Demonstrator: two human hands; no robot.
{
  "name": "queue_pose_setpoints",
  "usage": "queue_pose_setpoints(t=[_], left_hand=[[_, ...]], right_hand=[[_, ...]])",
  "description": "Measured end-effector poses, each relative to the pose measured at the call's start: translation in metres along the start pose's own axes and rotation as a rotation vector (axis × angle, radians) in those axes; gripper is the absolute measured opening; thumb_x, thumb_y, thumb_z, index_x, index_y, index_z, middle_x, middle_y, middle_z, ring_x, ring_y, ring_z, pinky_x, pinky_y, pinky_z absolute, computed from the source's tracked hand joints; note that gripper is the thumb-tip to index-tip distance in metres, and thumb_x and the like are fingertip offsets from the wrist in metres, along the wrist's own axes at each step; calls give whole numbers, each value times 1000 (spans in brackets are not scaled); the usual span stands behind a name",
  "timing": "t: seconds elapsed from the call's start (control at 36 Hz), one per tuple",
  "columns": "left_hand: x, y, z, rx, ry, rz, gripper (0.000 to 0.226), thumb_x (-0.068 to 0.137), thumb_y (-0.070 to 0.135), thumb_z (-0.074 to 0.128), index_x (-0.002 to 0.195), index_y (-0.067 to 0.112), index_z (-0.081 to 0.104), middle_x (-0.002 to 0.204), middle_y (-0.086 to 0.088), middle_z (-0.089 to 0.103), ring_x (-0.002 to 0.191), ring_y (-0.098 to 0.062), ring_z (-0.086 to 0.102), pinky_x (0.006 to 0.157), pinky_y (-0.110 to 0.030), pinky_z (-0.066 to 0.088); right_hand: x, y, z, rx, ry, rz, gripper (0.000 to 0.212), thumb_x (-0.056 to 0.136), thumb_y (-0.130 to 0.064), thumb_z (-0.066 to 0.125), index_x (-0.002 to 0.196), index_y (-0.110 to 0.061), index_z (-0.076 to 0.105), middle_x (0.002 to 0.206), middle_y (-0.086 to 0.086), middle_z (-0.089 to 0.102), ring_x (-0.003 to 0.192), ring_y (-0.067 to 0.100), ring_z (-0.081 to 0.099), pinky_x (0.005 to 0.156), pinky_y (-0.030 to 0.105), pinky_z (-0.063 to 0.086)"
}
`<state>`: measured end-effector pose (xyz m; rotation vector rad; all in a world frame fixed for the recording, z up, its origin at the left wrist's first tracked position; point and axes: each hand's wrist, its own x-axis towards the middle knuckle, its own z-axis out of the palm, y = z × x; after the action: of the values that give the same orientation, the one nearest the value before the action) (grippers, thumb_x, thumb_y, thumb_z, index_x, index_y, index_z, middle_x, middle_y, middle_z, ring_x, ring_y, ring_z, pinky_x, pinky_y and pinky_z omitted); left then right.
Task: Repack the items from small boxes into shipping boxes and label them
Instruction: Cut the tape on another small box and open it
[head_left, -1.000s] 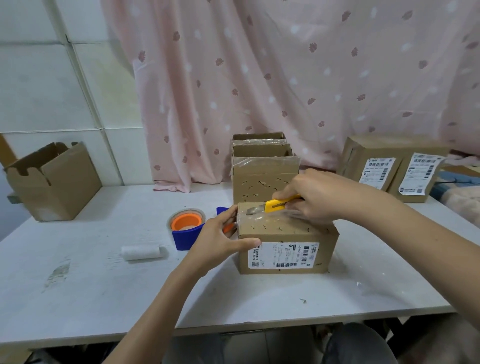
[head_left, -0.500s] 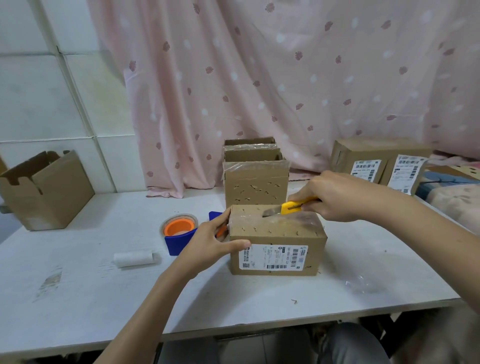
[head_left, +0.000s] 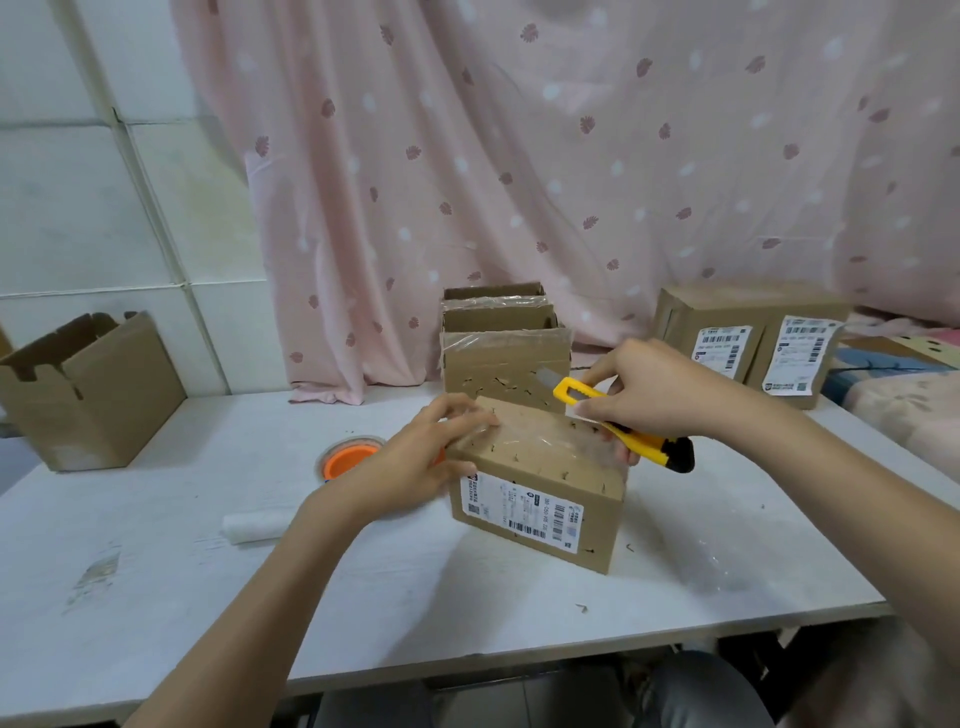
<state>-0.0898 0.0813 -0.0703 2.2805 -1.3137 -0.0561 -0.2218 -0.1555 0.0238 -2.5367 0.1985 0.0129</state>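
Observation:
A small taped cardboard box (head_left: 540, 483) with a white barcode label on its front stands on the white table (head_left: 363, 587), turned at an angle. My left hand (head_left: 415, 457) grips its left end, fingers on the taped top. My right hand (head_left: 654, 389) holds a yellow utility knife (head_left: 618, 426) over the box's right end, blade out and lifted clear of the top. Behind it stand three more small boxes (head_left: 504, 353) in a row, the front one taped.
An orange and blue tape dispenser (head_left: 348, 460) sits left of the box, partly hidden by my left hand. A white roll (head_left: 254, 525) lies nearer. An open box (head_left: 88, 384) stands far left. Two labelled shipping boxes (head_left: 748, 332) stand at back right. Pink curtain behind.
The knife has come up off the box top and now tilts with its blade raised. The box has turned clockwise under my left hand, whose fingers moved onto the top.

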Motion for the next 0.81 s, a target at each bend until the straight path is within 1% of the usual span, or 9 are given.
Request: queue_pose_setpoints(t=[0.17, 0.25, 0.33, 0.44, 0.53, 0.61, 0.69, 0.75, 0.81], left_hand=[[16, 0, -18, -24, -188, -13, 54, 94, 14, 67, 136, 41, 46, 138, 17, 30, 122, -18, 46, 105, -31, 42], [23, 2, -23, -10, -238, -20, 55, 92, 11, 70, 131, 40, 44, 132, 14, 30, 124, -15, 41, 106, -28, 39], [29, 4, -28, 16, -285, -19, 55, 90, 9, 71, 130, 36, 43, 129, 12, 30, 123, -17, 41, 108, -34, 39], [38, 6, -33, 56, -361, -29, 55, 90, 9, 71, 128, 36, 40, 128, 10, 29, 122, -21, 43, 107, -37, 40], [43, 7, -35, 70, -381, -20, 56, 90, 7, 70, 131, 34, 41, 130, 9, 30, 123, -21, 43, 107, -39, 41], [43, 8, -27, 40, -273, 0, 60, 90, -1, 66, 134, 35, 47, 135, 11, 32, 125, -16, 42, 107, -34, 42], [41, 9, -8, 84, -86, 43, 68, 87, -10, 59, 138, 35, 53, 142, 8, 37, 125, -12, 41, 98, -15, 40], [37, 10, 6, 87, 84, 44, 60, 89, -11, 56, 136, 26, 59, 138, 3, 47, 121, -15, 49, 90, -3, 34], [31, 14, 16, 45, 240, 7, 50, 93, -8, 50, 134, 19, 62, 134, 1, 54, 120, -19, 54, 90, -2, 31]], right_hand=[[7, -2, 10, 93, -36, 57, 25, 101, -18, 59, 122, -5, 61, 69, 14, 74, 55, 25, 73, 55, 37, 62], [9, 1, 18, 118, -59, 85, 25, 102, -17, 54, 121, -1, 59, 70, 18, 74, 55, 25, 72, 56, 39, 62], [9, 5, 20, 145, -72, 105, 26, 104, -19, 52, 117, 1, 61, 70, 16, 74, 59, 27, 73, 58, 37, 62], [6, 10, 21, 208, -61, 125, 26, 104, -19, 52, 108, 4, 63, 71, 17, 75, 59, 26, 72, 54, 30, 58], [4, 11, 24, 223, -44, 125, 25, 104, -20, 51, 106, 3, 63, 71, 17, 75, 63, 29, 74, 56, 32, 60], [1, 13, 25, 265, -55, 140, 25, 104, -19, 52, 108, 4, 61, 73, 18, 75, 65, 30, 74, 59, 35, 62], [-4, 10, 22, 315, -82, 148, 26, 103, -17, 54, 111, 7, 59, 75, 21, 74, 65, 31, 73, 59, 37, 62], [-7, 8, 19, 347, -76, 151, 25, 102, -15, 56, 112, 8, 59, 74, 23, 73, 62, 31, 72, 55, 37, 61], [-9, 4, 15, 318, -49, 141, 24, 100, -11, 58, 118, 5, 60, 70, 21, 72, 52, 27, 68, 50, 34, 58]])
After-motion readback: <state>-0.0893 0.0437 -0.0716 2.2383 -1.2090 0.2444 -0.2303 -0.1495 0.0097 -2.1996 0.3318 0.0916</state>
